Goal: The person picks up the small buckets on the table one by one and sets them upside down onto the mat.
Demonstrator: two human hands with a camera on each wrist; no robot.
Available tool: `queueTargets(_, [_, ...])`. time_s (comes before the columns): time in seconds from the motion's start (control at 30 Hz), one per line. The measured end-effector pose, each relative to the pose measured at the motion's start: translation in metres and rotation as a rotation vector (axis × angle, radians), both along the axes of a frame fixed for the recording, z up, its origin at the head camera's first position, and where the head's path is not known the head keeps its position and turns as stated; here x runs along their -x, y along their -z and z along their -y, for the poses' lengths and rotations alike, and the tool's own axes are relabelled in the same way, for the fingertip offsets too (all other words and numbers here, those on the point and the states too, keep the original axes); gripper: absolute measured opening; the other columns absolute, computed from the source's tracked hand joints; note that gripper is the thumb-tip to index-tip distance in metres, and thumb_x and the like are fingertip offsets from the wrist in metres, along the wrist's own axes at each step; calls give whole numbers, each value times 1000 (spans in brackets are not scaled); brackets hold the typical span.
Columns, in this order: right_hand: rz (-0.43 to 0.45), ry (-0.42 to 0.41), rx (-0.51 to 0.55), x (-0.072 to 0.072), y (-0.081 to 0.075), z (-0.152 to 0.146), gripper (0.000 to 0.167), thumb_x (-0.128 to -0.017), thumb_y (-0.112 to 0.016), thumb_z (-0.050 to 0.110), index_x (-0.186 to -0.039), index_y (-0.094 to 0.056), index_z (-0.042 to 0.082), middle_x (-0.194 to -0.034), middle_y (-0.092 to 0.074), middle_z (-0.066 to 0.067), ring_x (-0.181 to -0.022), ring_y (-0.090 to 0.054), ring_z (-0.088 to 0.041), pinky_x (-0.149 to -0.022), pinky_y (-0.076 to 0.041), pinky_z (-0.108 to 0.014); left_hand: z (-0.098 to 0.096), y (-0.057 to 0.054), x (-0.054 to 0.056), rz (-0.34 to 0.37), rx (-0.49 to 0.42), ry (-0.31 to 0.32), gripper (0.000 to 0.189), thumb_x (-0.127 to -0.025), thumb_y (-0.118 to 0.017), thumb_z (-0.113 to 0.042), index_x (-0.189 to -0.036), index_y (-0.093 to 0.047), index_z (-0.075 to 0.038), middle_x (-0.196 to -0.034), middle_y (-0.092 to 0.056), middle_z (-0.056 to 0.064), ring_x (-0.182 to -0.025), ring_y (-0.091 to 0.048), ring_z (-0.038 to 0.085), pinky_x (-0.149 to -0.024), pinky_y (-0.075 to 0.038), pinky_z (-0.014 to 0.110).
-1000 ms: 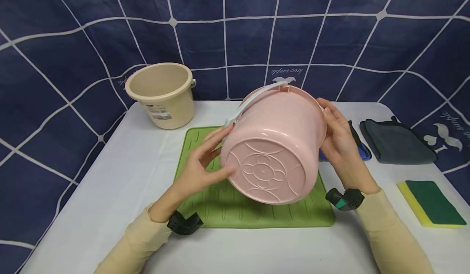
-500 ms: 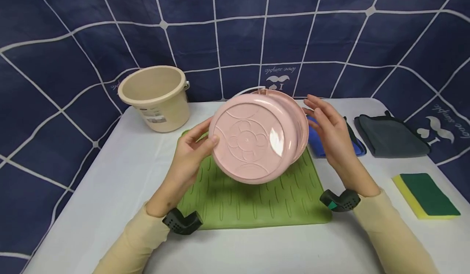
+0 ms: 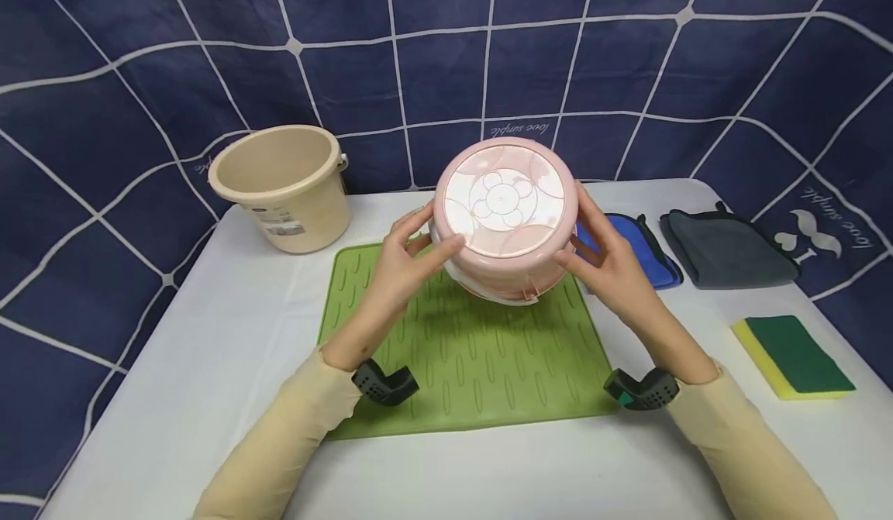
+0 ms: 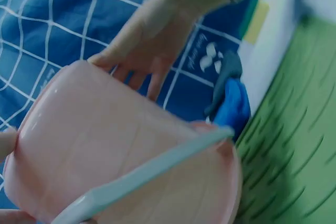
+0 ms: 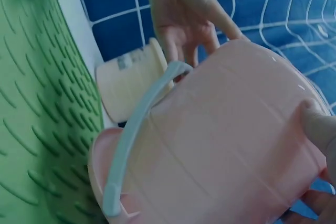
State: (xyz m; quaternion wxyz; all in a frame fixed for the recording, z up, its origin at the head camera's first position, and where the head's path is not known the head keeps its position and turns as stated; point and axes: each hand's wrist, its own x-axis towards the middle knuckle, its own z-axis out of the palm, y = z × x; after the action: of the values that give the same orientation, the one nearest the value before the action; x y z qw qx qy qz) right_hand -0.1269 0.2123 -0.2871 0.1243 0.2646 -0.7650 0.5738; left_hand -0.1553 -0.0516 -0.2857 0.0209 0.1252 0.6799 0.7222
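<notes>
A pink bucket (image 3: pixel 505 202) is held bottom up above the green ridged mat (image 3: pixel 488 365), tilted so its flower-patterned base shows. My left hand (image 3: pixel 405 272) grips it at the left near the base, thumb on the base's edge. On the opposite side my right hand (image 3: pixel 614 264) holds it between thumb and fingers. In the right wrist view the pale handle (image 5: pixel 139 129) hangs along the side near the rim. The left wrist view also has this handle (image 4: pixel 142 177) crossing the bucket's wall. The bucket's inside is hidden.
A beige bucket (image 3: pixel 307 210) stands upright at the back left of the white table (image 3: pixel 209 334). To the right lie a blue cloth (image 3: pixel 645 253), a folded dark grey cloth (image 3: pixel 725 249) and a green and yellow sponge (image 3: pixel 795 357). A navy gridded curtain (image 3: pixel 446 78) hangs behind.
The pink bucket has been turned further over, its base tipping up and its handle swinging to the near side. My right hand left the rim, came off, and now grips near the base.
</notes>
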Motion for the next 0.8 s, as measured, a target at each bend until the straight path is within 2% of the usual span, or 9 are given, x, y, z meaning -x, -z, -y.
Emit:
queueTargets(0.07, [42,-17,44,10,5,-7,78,-88,-58,-8,-150,-19,18,-154,-16,-2,-137,-19,-22,-102,-31,-29,-4,-1,6,-80,82,32,64,-85,-70,-12,-142,-41,-14,-148,-24,3,-121,-43,22,-90,-46,33])
queueTargets(0.13, [76,-29,64,21,10,-14,75,-90,-57,-4,-150,-20,22,-154,-17,-1,-137,-19,-22,-104,-29,-31,-8,-2,13,-123,145,52,67,-85,-70,-15,-144,-38,-14,-149,-23,2,-122,-43,23,-90,-46,33])
queueTargets(0.2, [119,-35,62,32,14,-20,72,-92,-57,1,-150,-20,23,-154,-16,-1,-137,-18,-22,-107,-26,-37,-12,-2,19,-134,187,87,70,-86,-70,-17,-146,-33,-13,-150,-24,2,-124,-42,25,-89,-46,34])
queueTargets(0.3, [199,-48,55,43,21,-26,68,-95,-55,7,-150,-18,23,-154,-15,-2,-138,-17,-24,-107,-19,-48,-17,3,24,-110,306,88,74,-86,-70,-24,-147,-29,-14,-150,-26,2,-124,-42,25,-88,-47,35])
queueTargets(0.43, [296,-101,105,57,34,-35,65,-96,-52,9,-151,-18,19,-154,-16,-6,-137,-18,-26,-107,-25,-38,-20,10,27,-120,431,95,75,-86,-69,-29,-147,-29,-13,-149,-28,6,-127,-37,23,-95,-41,37])
queueTargets(0.53, [362,-123,151,63,44,-40,64,-98,-50,11,-151,-17,18,-154,-15,-9,-137,-19,-26,-102,-32,-29,-23,14,27,-115,444,115,78,-86,-69,-28,-148,-25,-10,-150,-25,8,-130,-33,24,-98,-38,38])
queueTargets(0.63, [415,-112,177,65,47,-42,63,-98,-49,13,-151,-15,18,-154,-12,-10,-137,-19,-28,-101,-34,-31,-25,17,28,-110,432,133,84,-86,-69,-27,-149,-18,-9,-152,-20,7,-133,-29,27,-100,-36,35])
queueTargets(0.8, [420,-87,171,69,47,-43,62,-98,-50,16,-151,-18,19,-153,-15,-12,-136,-22,-29,-101,-35,-32,-25,22,35,-104,392,150,85,-86,-69,-26,-150,-15,-9,-153,-16,5,-135,-24,29,-103,-31,32])
